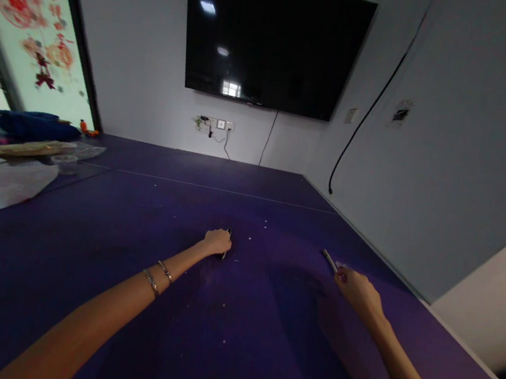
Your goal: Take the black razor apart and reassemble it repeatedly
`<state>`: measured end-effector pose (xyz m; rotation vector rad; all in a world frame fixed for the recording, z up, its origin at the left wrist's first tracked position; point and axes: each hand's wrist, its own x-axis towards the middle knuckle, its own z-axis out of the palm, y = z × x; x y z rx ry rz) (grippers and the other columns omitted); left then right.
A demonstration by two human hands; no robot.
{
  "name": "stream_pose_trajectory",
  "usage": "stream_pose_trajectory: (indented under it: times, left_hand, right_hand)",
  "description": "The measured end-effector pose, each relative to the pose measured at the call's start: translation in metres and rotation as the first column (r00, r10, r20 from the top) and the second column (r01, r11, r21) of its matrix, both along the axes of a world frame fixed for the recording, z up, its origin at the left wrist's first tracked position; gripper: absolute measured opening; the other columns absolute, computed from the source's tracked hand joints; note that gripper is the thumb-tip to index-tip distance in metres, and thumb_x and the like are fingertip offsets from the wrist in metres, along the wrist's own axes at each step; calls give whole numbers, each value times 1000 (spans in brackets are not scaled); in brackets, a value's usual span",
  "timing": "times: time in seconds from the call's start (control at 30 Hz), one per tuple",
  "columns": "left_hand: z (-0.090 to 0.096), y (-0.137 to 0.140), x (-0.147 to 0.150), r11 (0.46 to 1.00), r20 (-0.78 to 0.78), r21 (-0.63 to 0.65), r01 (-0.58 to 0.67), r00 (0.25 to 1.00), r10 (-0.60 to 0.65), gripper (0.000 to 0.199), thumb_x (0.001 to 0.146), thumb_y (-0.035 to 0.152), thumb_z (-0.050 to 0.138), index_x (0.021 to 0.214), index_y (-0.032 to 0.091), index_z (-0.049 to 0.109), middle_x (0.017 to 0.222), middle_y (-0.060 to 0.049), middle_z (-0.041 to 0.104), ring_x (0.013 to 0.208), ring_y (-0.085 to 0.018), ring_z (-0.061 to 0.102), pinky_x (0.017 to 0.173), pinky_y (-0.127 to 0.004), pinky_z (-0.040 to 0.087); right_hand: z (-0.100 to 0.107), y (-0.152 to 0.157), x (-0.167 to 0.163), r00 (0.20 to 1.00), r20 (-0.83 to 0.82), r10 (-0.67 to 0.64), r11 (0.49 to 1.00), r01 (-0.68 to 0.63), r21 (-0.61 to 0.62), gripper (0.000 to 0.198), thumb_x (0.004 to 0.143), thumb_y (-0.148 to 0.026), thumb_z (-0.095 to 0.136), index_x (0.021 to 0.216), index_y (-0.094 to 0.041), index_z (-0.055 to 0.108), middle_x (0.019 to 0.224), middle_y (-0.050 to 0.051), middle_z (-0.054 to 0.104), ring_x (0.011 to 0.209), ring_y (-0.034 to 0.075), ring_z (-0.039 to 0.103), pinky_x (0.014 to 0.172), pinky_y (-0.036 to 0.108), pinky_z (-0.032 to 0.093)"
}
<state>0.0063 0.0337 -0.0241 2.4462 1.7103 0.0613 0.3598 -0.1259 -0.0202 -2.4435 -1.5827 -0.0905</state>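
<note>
My left hand (216,242), with two bracelets on its wrist, is low over the purple surface near the middle. Its fingers are closed round a thin dark-and-silver object (225,255) that shows only at its edges. Farther right, my right hand (360,290) pinches a slim pale stick (330,261) with a dark tip. The stick points up and to the left, away from the left hand. I cannot tell what kind of thing either one is. Small white specks (250,238) are scattered on the surface around the hands.
At the left, the purple surface (180,169) carries a white plastic sheet (6,187), a clear cup (65,163) and blue cloth (37,125). A black cable (369,112) hangs down the right wall. Behind are a television (275,41) and wall sockets (221,124).
</note>
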Motion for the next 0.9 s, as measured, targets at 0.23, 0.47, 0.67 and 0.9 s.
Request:
stream_pose_trajectory:
  times: [0.23,0.47,0.67,0.9]
  left_hand:
    - [-3,-8,-8,999,-30,47,-7,1000,9,47,84,47,37,93,14,67,97,-15,67,92,-30,63,77,-38,48]
    - [-12,-20,-12,995,-18,92,-32,999,34,45,86,42,32,90,15,67,93,-12,68,88,-27,64,75,-35,49]
    - [-11,-23,-9,993,-8,103,-58,998,59,42,86,38,34,90,15,68,92,-12,68,87,-26,64,74,-34,48]
    - [-12,-20,-10,995,10,91,-41,999,40,41,85,39,35,80,17,69,88,-10,69,83,-23,65,73,-32,48]
  right_hand:
    - [-10,5,33,1000,9,1,984,1,-176,46,79,-57,38,91,-20,62,85,12,67,78,29,64,63,35,44]
    - [-23,18,47,996,11,87,967,-82,-242,38,81,-51,39,78,-20,61,82,10,65,75,26,63,61,32,42]
    - [-29,27,42,987,-70,147,960,-159,-231,30,82,-38,43,70,-18,62,72,7,65,70,20,63,56,25,37]
    - [-21,32,-57,979,-97,181,979,-189,-78,35,83,-41,41,72,-19,65,71,6,67,70,20,64,55,24,36]
